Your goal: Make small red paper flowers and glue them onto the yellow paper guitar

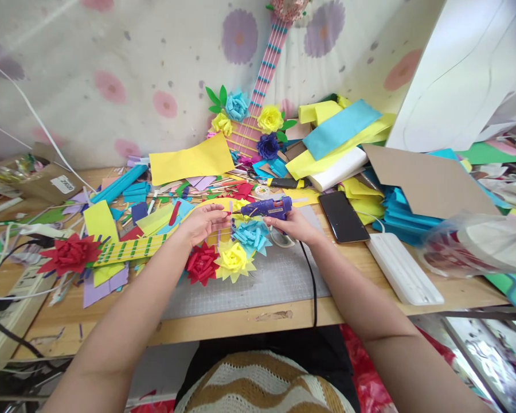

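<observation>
My right hand (294,225) is wrapped round the handle of a purple hot glue gun (264,207), whose nozzle points left. At that nozzle, my left hand (204,222) has its fingertips pinched together; what they hold is too small to make out, though a speck of red shows there. Below both hands lies a yellow paper guitar (152,245), its neck marked with green bars. Red (202,264), yellow (234,260) and light blue (253,235) paper flowers sit on its body, and another red flower (71,253) is at the neck's end.
A grey cutting mat (249,292) lies under the guitar. To the right are a phone (343,216), a white power bank-like box (404,268) and stacked paper. A pink paper guitar (266,69) leans at the back. The gun's black cord (312,281) hangs over the table edge.
</observation>
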### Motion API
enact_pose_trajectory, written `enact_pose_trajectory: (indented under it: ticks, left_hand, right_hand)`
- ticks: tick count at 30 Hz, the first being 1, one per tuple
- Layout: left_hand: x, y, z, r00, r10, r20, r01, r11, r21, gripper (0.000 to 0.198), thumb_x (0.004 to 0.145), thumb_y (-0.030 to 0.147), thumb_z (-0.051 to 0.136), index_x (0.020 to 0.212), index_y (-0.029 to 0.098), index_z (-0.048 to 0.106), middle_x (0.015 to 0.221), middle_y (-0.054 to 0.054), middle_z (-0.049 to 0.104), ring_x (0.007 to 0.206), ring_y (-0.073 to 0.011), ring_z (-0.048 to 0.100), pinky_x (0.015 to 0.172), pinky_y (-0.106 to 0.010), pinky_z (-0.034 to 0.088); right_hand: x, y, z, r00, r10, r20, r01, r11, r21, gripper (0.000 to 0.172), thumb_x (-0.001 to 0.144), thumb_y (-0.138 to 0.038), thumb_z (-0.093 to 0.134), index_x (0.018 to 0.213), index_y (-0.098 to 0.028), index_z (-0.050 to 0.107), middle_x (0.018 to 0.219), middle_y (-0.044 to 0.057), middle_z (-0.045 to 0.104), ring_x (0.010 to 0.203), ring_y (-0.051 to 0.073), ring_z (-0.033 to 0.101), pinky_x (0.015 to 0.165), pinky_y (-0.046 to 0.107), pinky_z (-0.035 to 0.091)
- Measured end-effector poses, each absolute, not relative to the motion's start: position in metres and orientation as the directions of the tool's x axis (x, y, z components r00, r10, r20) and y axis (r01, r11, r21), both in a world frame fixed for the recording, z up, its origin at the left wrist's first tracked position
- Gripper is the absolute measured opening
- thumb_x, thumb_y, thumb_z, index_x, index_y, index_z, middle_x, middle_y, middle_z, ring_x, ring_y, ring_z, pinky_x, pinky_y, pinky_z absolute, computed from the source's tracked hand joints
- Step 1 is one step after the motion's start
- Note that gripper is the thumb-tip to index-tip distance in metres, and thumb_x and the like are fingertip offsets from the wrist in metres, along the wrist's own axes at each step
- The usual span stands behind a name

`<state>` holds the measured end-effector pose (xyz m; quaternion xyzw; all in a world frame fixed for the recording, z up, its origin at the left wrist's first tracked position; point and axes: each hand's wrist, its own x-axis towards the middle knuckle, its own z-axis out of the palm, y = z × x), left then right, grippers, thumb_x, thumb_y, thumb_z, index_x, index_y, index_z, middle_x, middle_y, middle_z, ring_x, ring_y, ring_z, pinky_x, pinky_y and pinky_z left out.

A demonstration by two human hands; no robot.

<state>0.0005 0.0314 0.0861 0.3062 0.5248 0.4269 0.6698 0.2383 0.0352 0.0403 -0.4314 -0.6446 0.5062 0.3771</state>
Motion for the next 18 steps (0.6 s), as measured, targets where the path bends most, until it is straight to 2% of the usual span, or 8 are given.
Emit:
enact_pose_trajectory:
  ticks: [5, 13, 18]
  left_hand:
    - [0.0011, 0.0321, 0.0843, 0.101, 0.888, -0.448, -0.245, 0.458, 0.854, 0.017, 0.069, -0.004, 0.064, 0.077, 0.011, 0.058, 0.064, -0.003, 0.066, 0.058, -0.0123, 0.066, 0.063, -0.024, 0.057]
    - [0.0002, 0.0333, 0.0833, 0.110, 0.887, -0.448, -0.234, 0.461, 0.856, 0.017, 0.069, -0.003, 0.064, 0.077, 0.011, 0.058, 0.064, -0.003, 0.066, 0.059, -0.0123, 0.067, 0.065, -0.025, 0.057]
    - [0.0011, 0.0340, 0.0837, 0.106, 0.885, -0.452, -0.228, 0.465, 0.856, 0.019, 0.069, -0.003, 0.065, 0.078, 0.011, 0.056, 0.065, -0.003, 0.066, 0.058, -0.0126, 0.066, 0.064, -0.026, 0.056]
  right_hand:
    - [0.2380, 0.0352, 0.0394, -0.341, 0.938, 0.068, 0.178, 0.136, -0.975, 0.043, 0.064, -0.059, 0.069, 0.075, -0.019, 0.060, 0.055, -0.004, 0.049, 0.049, 0.009, 0.041, 0.048, 0.026, 0.039]
    - [0.2374, 0.0345, 0.0406, -0.339, 0.932, 0.128, 0.160, 0.191, -0.969, 0.039, 0.067, -0.057, 0.068, 0.075, -0.019, 0.062, 0.063, 0.001, 0.056, 0.066, 0.017, 0.055, 0.063, 0.033, 0.047]
    - [0.2370, 0.0346, 0.0406, -0.345, 0.929, 0.134, 0.154, 0.197, -0.968, 0.040, 0.067, -0.057, 0.068, 0.076, -0.019, 0.062, 0.063, 0.000, 0.056, 0.067, 0.017, 0.055, 0.064, 0.033, 0.049]
